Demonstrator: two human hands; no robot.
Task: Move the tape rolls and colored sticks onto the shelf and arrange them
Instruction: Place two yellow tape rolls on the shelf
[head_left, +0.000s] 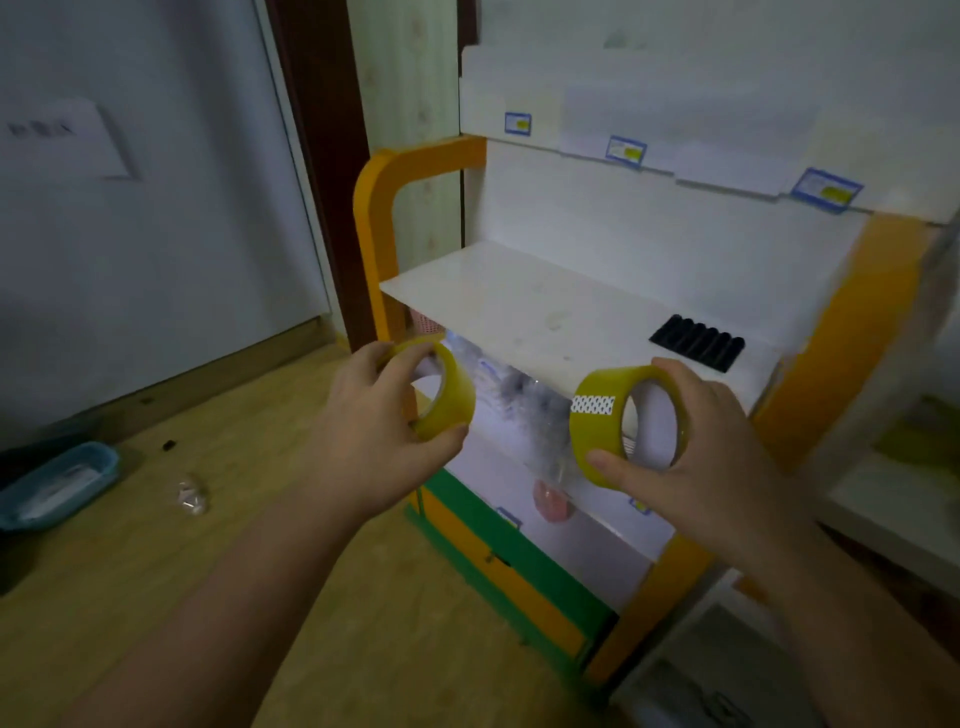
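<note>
left hand (374, 415) held a roll (447, 395) | right hand (696, 447) held another roll (623, 421) | shelf (519, 306) lay just ahead, above both | right roll nearer the sticks (696, 343)

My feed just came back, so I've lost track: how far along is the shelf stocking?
Done: a row of black sticks lies on the white middle shelf board, at its right end. In hand: the left hand and right hand each grip a yellow tape roll in front of the shelf edge. Left: setting both rolls down and arranging them. Other sticks aren't visible.
</note>
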